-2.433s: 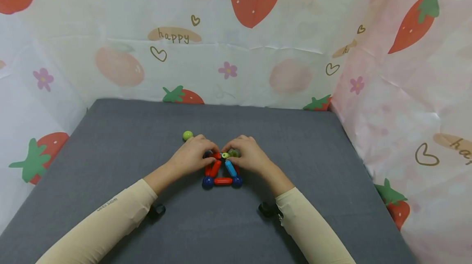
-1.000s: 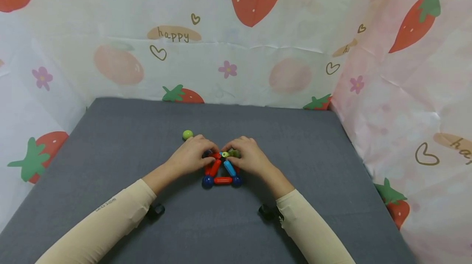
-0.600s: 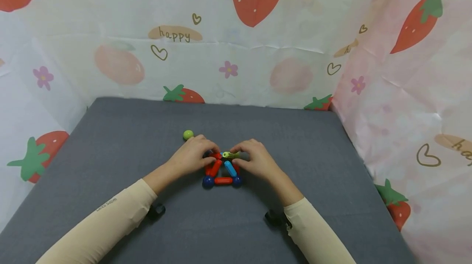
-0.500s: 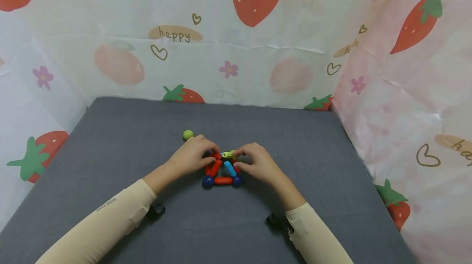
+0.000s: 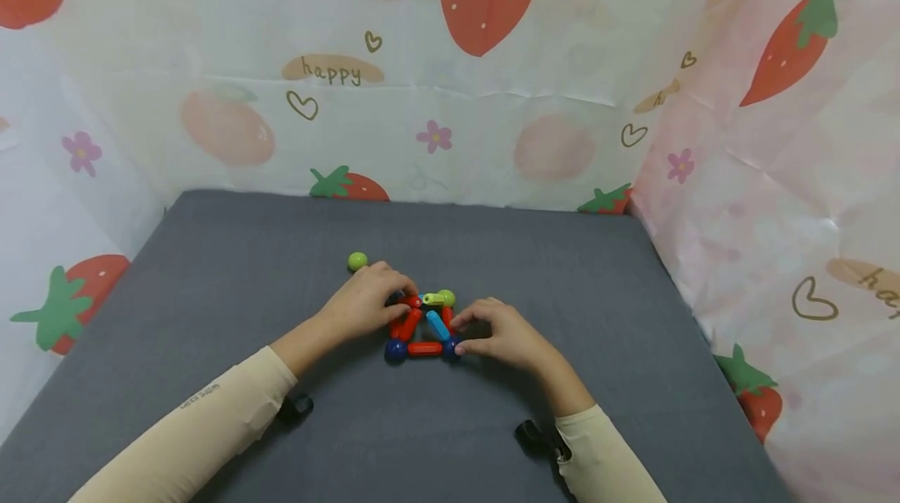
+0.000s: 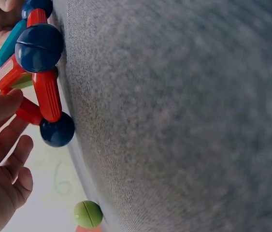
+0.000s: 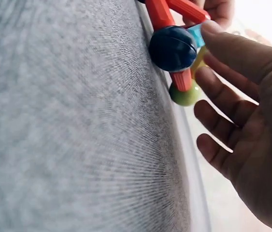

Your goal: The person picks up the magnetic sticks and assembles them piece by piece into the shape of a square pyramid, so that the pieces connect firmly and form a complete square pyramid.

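Note:
A frame of magnetic building rods and balls stands on the table. Along its front, a red rod [image 5: 425,348] joins two dark blue balls, the left one [image 6: 39,47] and the right one [image 7: 173,48]. A light blue rod [image 5: 437,326] slants up from the right one. At the back, a yellow-green rod [image 5: 433,299] meets a green ball [image 5: 446,297]. My left hand [image 5: 367,298] pinches a red rod [image 6: 28,111] at the upper left of the frame. My right hand [image 5: 508,335] is at the front right ball, thumb and fingers apart, the thumb overlapping the light blue rod's end in the right wrist view.
A loose green ball [image 5: 358,262] lies behind my left hand. Grey cloth [image 5: 394,440] covers the table. Strawberry-printed curtains [image 5: 436,97] enclose the back and sides. Black straps [image 5: 532,437] sit at both wrists.
My right hand has left the yellow-green rod and green ball and moved toward the front right corner of the frame. My left hand has stayed on the red rod.

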Motion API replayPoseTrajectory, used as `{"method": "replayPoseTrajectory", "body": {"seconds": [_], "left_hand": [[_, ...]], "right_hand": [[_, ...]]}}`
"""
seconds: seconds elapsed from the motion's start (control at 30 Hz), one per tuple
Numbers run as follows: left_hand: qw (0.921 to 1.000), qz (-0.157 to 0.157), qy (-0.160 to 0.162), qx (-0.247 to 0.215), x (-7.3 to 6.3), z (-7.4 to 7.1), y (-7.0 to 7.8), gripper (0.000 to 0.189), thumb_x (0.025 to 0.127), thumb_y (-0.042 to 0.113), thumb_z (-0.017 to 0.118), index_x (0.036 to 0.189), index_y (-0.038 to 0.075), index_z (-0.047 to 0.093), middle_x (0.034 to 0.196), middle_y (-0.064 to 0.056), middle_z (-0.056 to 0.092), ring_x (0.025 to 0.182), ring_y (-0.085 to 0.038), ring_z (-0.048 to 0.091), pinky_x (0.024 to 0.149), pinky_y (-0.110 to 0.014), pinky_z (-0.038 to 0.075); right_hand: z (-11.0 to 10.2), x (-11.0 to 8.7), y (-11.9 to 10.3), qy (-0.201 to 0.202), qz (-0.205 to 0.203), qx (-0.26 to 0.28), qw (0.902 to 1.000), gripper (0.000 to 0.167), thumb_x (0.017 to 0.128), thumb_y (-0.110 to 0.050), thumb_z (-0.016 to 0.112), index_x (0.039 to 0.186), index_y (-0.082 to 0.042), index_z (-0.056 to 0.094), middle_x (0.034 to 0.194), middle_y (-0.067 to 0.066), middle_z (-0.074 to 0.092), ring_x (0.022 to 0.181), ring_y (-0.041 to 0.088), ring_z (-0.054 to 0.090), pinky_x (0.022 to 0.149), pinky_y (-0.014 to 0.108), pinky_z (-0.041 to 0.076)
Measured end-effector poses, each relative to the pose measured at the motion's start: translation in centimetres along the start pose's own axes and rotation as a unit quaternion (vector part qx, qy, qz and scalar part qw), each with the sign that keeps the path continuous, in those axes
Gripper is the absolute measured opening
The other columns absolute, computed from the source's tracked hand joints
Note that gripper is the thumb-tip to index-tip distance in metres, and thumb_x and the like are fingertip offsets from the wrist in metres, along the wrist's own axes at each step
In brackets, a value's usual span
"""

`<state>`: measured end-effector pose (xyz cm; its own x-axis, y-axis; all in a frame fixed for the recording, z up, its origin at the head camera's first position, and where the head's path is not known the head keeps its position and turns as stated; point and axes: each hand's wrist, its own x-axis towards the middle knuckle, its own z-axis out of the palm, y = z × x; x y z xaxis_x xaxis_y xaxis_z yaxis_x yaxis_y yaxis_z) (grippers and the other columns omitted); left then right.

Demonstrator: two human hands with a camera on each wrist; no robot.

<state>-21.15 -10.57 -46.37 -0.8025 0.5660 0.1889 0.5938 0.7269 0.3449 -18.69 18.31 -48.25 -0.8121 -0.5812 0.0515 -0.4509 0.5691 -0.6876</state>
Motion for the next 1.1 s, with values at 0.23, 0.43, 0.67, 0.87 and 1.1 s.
{"method": "replayPoseTrajectory", "body": {"seconds": [0.23, 0.43, 0.67, 0.87, 1.1], "left_hand": [[0.9998, -0.002, 0.002, -0.017, -0.3, -0.4, -0.7, 0.025, 0.092, 0.022, 0.079, 0.117, 0.018, 0.076, 0.111, 0.002, 0.074, 0.104, -0.019, 0.056, 0.091, -0.04, 0.049], [0.9983, -0.03, 0.031, -0.041, -0.4, -1.4, -2.3, 0.03, 0.093, 0.022, 0.078, 0.122, 0.014, 0.074, 0.118, -0.003, 0.072, 0.107, -0.023, 0.057, 0.094, -0.045, 0.049], [0.9926, -0.085, 0.046, -0.072, -0.1, -2.3, -4.7, 0.032, 0.094, 0.023, 0.077, 0.124, 0.012, 0.072, 0.124, -0.005, 0.07, 0.112, -0.028, 0.054, 0.097, -0.049, 0.047], [0.9892, -0.11, 0.053, -0.081, 0.3, -2.5, -6.8, 0.04, 0.093, 0.025, 0.078, 0.129, 0.01, 0.068, 0.13, -0.01, 0.065, 0.122, -0.034, 0.05, 0.107, -0.056, 0.037], [0.9856, -0.139, 0.025, -0.093, 0.6, -2.5, -8.7, 0.057, 0.091, 0.026, 0.08, 0.142, 0.008, 0.06, 0.144, -0.016, 0.055, 0.125, -0.038, 0.046, 0.106, -0.061, 0.033]], "right_hand": [[0.4, -0.3, 0.6, -0.017, 0.002, 0.0, 0.9998, 0.031, 0.082, -0.032, 0.088, 0.109, -0.029, 0.075, 0.108, -0.018, 0.067, 0.105, 0.009, 0.055, 0.096, 0.038, 0.048], [0.7, -0.4, 0.8, -0.008, 0.014, 0.0, 0.9999, 0.031, 0.081, -0.03, 0.089, 0.108, -0.03, 0.074, 0.107, -0.019, 0.067, 0.106, 0.009, 0.055, 0.098, 0.039, 0.048], [1.0, -0.4, 0.7, -0.003, 0.023, 0.01, 0.9997, 0.027, 0.083, -0.029, 0.088, 0.107, -0.029, 0.075, 0.107, -0.016, 0.067, 0.106, 0.01, 0.056, 0.097, 0.038, 0.048], [1.0, -0.3, 0.6, 0.001, 0.03, 0.013, 0.9995, 0.027, 0.083, -0.028, 0.088, 0.106, -0.028, 0.075, 0.106, -0.016, 0.067, 0.104, 0.01, 0.056, 0.096, 0.037, 0.048], [1.1, -0.3, 0.9, 0.001, 0.036, 0.017, 0.9992, 0.026, 0.083, -0.028, 0.088, 0.106, -0.029, 0.075, 0.106, -0.016, 0.067, 0.104, 0.01, 0.056, 0.096, 0.038, 0.047]]}}
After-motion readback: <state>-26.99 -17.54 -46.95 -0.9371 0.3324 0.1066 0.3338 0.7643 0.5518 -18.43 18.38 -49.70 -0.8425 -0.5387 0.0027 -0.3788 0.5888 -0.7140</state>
